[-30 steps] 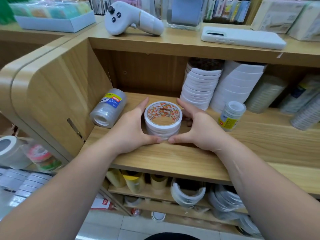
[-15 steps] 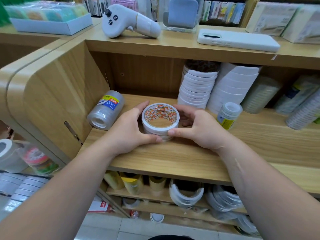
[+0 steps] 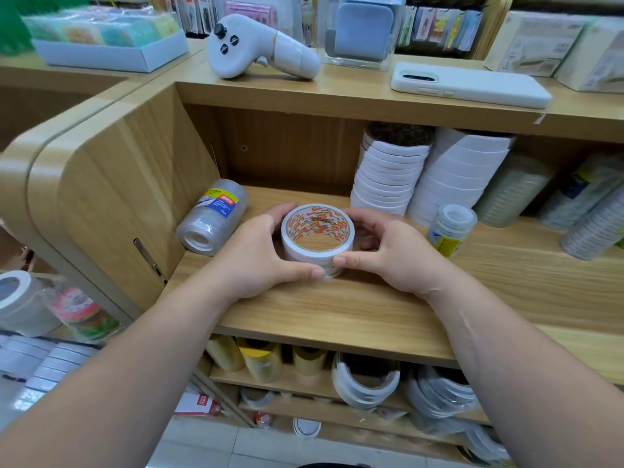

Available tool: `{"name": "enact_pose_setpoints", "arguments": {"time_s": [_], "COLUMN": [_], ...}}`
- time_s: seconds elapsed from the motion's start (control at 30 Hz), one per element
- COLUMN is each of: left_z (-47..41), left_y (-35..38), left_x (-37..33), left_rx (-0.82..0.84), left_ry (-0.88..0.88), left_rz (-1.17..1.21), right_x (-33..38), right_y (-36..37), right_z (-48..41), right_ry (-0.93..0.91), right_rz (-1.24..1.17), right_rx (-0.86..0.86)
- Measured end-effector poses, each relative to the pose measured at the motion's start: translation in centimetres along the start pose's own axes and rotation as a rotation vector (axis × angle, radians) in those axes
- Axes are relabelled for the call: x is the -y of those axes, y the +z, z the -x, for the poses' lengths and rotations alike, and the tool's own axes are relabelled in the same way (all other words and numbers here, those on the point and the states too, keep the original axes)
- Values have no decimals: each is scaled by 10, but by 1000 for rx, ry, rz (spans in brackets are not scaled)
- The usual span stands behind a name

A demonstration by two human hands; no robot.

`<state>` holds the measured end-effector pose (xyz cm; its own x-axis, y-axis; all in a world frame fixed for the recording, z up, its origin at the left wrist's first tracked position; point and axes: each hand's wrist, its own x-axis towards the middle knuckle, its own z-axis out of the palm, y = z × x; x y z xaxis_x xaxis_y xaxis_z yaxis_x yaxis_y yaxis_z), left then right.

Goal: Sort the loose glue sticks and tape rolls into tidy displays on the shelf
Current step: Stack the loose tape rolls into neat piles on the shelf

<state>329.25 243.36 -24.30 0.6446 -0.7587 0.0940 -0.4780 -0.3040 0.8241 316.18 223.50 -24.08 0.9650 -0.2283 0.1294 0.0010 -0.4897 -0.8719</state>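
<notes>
A short stack of white tape rolls [image 3: 317, 255] with an orange-printed core stands on the wooden shelf [image 3: 337, 312]. My left hand [image 3: 260, 258] curls round its left side and my right hand [image 3: 391, 255] round its right side, thumbs meeting at the front. A wrapped pack of clear tape rolls [image 3: 211, 216] lies on its side to the left. Behind stand two tall leaning stacks of white tape rolls [image 3: 388, 177]. A small wrapped tape pack with a yellow label [image 3: 450, 229] stands to the right.
More wrapped tape packs [image 3: 587, 211] lean at the right end of the shelf. On the top board lie a white controller [image 3: 256, 49] and a white phone [image 3: 472, 84]. Lower shelves hold yellow and white tape rolls [image 3: 364, 380]. A wooden side panel [image 3: 114, 184] closes the left.
Both hands have closed in tighter round the tape stack, fingers curling more around its back. The stack stays at about the same spot on the shelf.
</notes>
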Motion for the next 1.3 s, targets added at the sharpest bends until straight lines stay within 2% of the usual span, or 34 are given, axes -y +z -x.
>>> {"name": "enact_pose_setpoints", "arguments": {"time_s": [0.23,0.33,0.5,0.57,0.7,0.77,0.87,1.0,1.13,1.3], "left_z": [0,1,3,6,3,-4,-19,-47,-72,-78], "left_y": [2,2,3,7,19,22,29,36,39,40], "left_x": [-4,-6,-6,-9,-12,-13,-16,-22,-27,-26], "left_rx": [-9,-9,-31,-51,-146,-193,-260,-306,-339,-411], "left_ry": [-30,-35,-67,-76,-108,-135,-186,-228,-287,-227], "left_rz": [99,84,-22,-97,-170,-193,-192,-198,-228,-288], "right_x": [-3,-2,3,5,7,5,-9,-21,-33,-35], "right_y": [2,2,4,3,-20,-37,-52,-66,-84,-92], "right_z": [2,3,8,18,48,62,73,79,61,45], "right_ry": [-39,-39,30,26,-225,-256,-186,-93,143,243], "right_rz": [-3,-33,76,157,473,538,479,355,-23,-353], "right_rx": [-18,-20,-17,-165,-679,-880,-1001,-992,-775,-609]}}
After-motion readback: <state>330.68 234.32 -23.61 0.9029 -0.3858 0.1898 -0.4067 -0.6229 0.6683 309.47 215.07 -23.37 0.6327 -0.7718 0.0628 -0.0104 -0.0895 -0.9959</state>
